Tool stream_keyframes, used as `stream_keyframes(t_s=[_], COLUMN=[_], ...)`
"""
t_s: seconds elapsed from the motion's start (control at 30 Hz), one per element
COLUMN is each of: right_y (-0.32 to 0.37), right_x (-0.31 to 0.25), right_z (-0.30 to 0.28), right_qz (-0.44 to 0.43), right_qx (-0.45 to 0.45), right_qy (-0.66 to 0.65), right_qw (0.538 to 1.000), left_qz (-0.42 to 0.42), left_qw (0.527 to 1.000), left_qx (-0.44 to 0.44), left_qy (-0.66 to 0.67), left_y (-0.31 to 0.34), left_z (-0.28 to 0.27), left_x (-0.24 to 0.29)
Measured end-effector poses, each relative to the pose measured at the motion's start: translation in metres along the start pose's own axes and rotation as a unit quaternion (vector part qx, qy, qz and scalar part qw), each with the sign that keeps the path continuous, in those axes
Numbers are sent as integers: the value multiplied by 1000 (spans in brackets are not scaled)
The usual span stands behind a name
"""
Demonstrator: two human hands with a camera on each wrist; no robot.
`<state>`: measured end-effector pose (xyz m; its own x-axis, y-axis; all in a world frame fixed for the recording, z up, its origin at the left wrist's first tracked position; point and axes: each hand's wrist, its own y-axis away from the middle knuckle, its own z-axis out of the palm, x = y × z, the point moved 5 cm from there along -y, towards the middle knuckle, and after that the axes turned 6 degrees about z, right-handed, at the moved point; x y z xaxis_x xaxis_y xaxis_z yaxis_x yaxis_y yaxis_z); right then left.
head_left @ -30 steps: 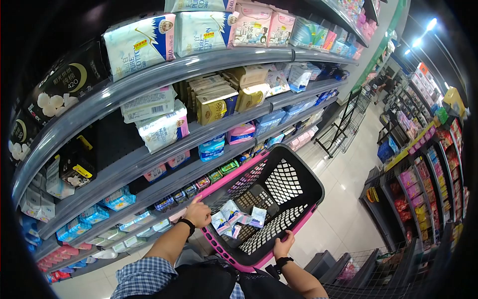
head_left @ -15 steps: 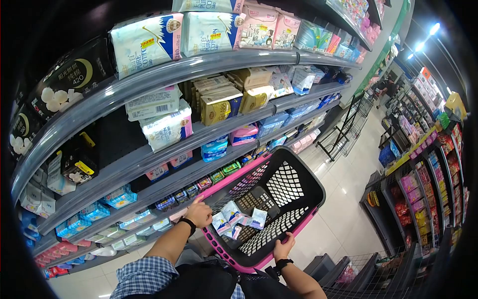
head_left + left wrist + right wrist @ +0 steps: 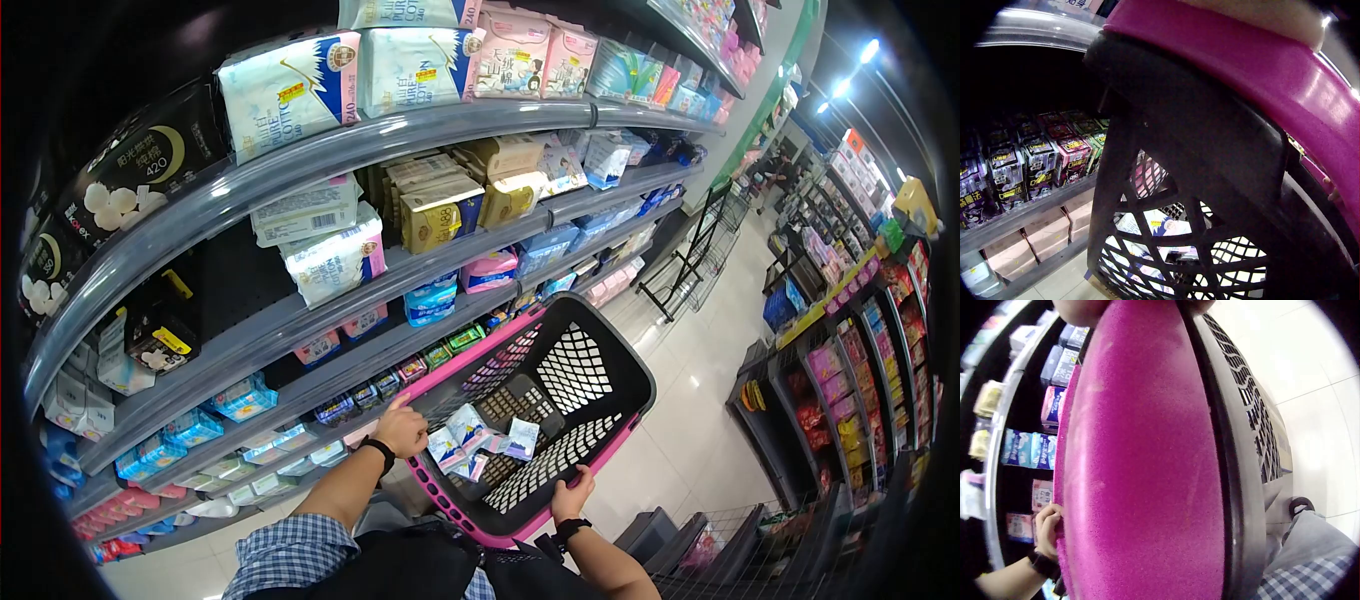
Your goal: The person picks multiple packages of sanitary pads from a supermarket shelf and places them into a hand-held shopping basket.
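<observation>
A black mesh shopping basket (image 3: 632, 365) with a pink rim (image 3: 1147, 456) stands in front of me, tilted in the head view. My left hand (image 3: 402, 430) grips the rim on the left side, thumb lying over the top. On the opposite side my right hand (image 3: 571, 494) holds the rim, its fingers curled over the edge. Several white and blue packs of sanitary pads (image 3: 465, 428) lie loose on the basket floor, near the end closest to me. Through the mesh, the left wrist view shows these packs (image 3: 1163, 225) too.
Shelves (image 3: 400, 135) of pad packs run along the left, close beside the basket. Small dark boxes (image 3: 385, 383) line a low shelf by its rim. A black wire rack (image 3: 700, 240) stands further down the tiled aisle (image 3: 690, 400). Snack shelves (image 3: 840, 380) rise on the right.
The head view has shifted very slightly. Both hands stay on the basket rim, and the packs inside lie as before.
</observation>
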<state>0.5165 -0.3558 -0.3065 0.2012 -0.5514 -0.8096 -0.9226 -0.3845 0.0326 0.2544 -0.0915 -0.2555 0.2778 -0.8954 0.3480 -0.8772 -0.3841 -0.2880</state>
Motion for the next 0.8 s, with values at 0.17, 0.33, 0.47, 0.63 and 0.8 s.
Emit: stream_keyframes(t_s=[0.17,0.33,0.47,0.63,0.8], right_y=[0,0,0,-1,-1], right_x=[-1,-1,-3,0,-3], right_z=[-1,-1,-1,-1,-2], right_qz=[2,7,10,11,1], right_qx=[1,2,-1,-4,1], right_qy=[0,-6,-6,-4,-16], right_qw=[1000,1000,1000,1000,1000], left_qz=[-8,-8,-11,-1,-9], left_qw=[1000,1000,1000,1000,1000], left_qx=[-17,-20,-26,-15,-24], left_qy=[-5,0,3,1,-10], left_y=[-1,-1,-2,-2,-4], left_z=[1,2,1,-1,-2], left_x=[0,-2,0,2,4])
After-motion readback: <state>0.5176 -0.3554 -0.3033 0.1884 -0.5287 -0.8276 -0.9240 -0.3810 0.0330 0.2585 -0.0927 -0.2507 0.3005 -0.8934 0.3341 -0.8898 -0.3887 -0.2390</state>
